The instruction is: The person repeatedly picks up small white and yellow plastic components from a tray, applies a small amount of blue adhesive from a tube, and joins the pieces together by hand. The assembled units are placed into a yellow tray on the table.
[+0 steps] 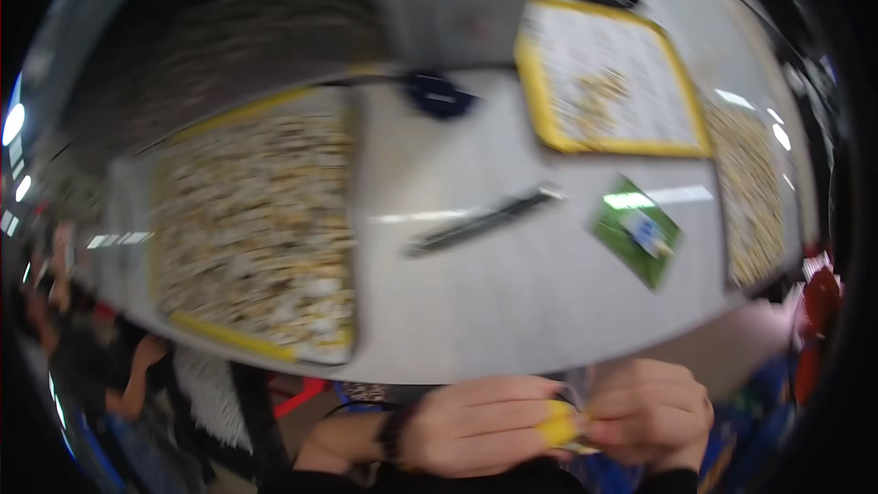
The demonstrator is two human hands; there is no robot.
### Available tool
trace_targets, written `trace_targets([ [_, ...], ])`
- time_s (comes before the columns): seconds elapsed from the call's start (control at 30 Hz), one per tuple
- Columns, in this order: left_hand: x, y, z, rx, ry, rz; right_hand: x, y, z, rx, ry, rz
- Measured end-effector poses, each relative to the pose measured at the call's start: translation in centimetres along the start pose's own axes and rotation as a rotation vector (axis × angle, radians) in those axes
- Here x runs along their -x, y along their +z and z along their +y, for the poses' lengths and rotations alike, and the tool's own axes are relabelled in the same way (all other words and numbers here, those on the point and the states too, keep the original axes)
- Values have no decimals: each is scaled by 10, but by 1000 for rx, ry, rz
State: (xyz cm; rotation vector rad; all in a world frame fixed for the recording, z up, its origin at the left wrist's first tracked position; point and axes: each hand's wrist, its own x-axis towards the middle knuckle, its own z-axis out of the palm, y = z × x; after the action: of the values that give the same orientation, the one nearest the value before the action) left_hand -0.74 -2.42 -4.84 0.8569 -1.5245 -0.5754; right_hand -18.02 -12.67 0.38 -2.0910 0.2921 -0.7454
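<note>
Both of my hands are close together at the table's near edge, low in the picture. My left hand (489, 425) is closed, its fingers around a small yellow object (556, 424) whose kind is too blurred to tell. Against its right side my right hand (647, 412) is curled in a pinch; whatever its fingertips hold is hidden or too small to make out. A pale, see-through strip (577, 386) shows between the two hands. On the table ahead lies a dark, narrow tool with a light tip (485, 220), touched by neither hand.
A tray of many small pale pieces (256, 229) covers the left of the white table (439, 311). Right: a green square mat (637, 230), a yellow-rimmed tray (622, 142), more pale pieces (745, 192). A dark blue object (439, 94) lies before a grey box (453, 18). Another person (101, 375) is at far left.
</note>
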Motion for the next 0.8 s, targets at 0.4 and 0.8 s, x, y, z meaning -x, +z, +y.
trace_targets([
  [0.4, -6, 20, 11, -41, 143, 175, 13, -5, 0, 27, -111, -1],
  [0.8, -11, 31, 9, -24, 272, 245, 17, -11, 5, -92, -302, -16],
])
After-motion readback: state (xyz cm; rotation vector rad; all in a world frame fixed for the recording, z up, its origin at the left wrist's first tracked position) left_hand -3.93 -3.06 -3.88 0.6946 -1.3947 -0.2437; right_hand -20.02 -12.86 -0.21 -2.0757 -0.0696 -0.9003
